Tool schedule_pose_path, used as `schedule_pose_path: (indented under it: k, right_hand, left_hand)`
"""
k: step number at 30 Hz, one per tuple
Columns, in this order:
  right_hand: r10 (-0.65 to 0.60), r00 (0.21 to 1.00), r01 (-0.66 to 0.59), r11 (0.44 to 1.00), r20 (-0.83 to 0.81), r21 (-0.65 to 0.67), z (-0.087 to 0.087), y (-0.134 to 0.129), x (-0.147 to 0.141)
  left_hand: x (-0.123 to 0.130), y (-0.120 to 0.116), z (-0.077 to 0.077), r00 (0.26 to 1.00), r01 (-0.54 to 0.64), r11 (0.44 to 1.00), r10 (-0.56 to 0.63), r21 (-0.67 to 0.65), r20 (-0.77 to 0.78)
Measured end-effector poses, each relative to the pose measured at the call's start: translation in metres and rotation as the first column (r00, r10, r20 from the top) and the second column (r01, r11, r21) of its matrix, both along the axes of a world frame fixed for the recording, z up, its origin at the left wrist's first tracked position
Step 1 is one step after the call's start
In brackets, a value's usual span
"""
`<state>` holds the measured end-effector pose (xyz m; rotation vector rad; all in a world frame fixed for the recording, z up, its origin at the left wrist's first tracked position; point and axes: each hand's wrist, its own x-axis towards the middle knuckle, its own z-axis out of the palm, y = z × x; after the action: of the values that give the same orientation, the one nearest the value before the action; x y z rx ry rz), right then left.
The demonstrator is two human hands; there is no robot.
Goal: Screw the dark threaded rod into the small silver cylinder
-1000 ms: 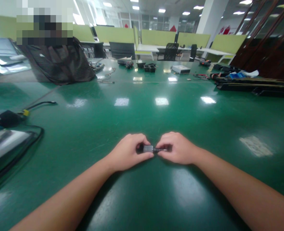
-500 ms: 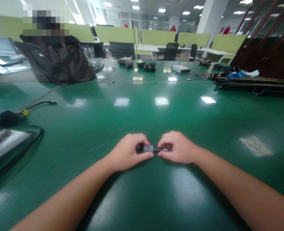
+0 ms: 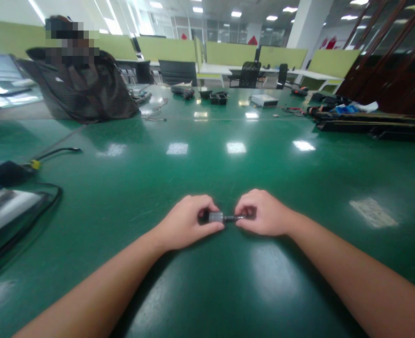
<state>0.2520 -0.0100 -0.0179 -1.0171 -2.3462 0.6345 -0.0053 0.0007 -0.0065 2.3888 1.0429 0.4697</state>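
Low over the green table (image 3: 200,173), a small slim tool with a grey ribbed-looking barrel and a thin dark shaft (image 3: 216,217) lies sideways between my hands. It looks like a small screwdriver, though its kind is not certain. My left hand (image 3: 188,223) is closed round the barrel, thumb below and fingers above; the dark left end is partly covered by it. My right hand (image 3: 264,213) pinches the shaft near its right end with thumb and fingertips. A short stretch of shaft shows bare between the two hands, and its far tip is hidden inside my right hand.
On the left lie a silvery flat item (image 3: 13,209) and a black cable (image 3: 57,190). A large dark bag (image 3: 88,89) stands at the back left. Farther off are a white box (image 3: 264,100), black parts (image 3: 218,97) and long dark strips (image 3: 372,126) on the right.
My right hand has slid slightly right along the tool, so more of the shaft shows between the hands. The left hand keeps its hold in place.
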Motion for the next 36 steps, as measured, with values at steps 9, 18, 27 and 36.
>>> schedule_pose_path:
  k: [9, 18, 27, 36]
  right_hand:
    - [-0.054, 0.997, 0.066, 0.973, 0.063, -0.219, 0.007, 0.009, 0.028]
    - [-0.048, 0.997, 0.062, 0.967, 0.061, -0.247, 0.008, 0.010, 0.029]
    - [0.003, 0.999, 0.004, 0.981, 0.038, -0.196, 0.009, 0.004, 0.016]
    - [-0.036, 0.999, 0.034, 0.997, -0.030, -0.066, 0.000, -0.004, -0.016]
  left_hand:
    - [0.001, 0.000, 0.001, 1.000, 0.000, 1.000, 0.000, -0.003, 0.003]
    - [0.001, -0.001, 0.003, 1.000, -0.002, 1.000, 0.002, 0.001, -0.007]
    - [0.000, -0.001, 0.002, 1.000, 0.002, 1.000, -0.002, 0.017, -0.004]
    - [0.002, -0.002, 0.000, 0.999, -0.041, 0.998, 0.042, 0.036, -0.002]
